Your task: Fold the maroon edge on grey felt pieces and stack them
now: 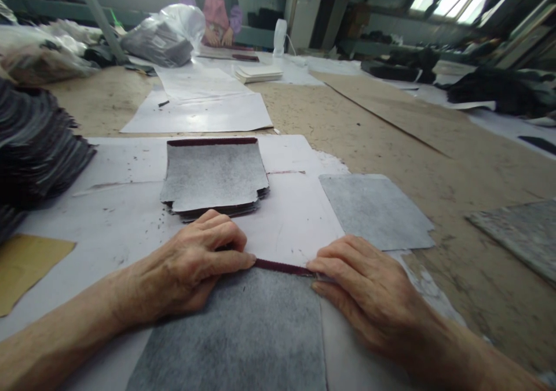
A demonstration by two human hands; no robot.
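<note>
A grey felt-like fabric panel (243,333) lies in front of me, a narrow dark maroon strip folded along its far edge. My left hand (200,263) rests over the panel's far left part, fingers curled, thumb and fingertip pressed on the strip. At the strip's right end, my right hand (360,287) pinches the corner between thumb and fingers. Just beyond my hands sits a stack of similar panels (212,174), the top one showing a maroon folded edge and notched near corners. To the right lies a single grey panel (377,211) without a maroon edge.
A tall pile of dark pieces (39,142) stands at left, near a yellow-brown card (30,269). White sheets (204,110) and a plastic-wrapped bundle (165,35) lie farther back. Across the table stands a person in a pink apron (215,6). Dark cloth (490,84) lies at far right.
</note>
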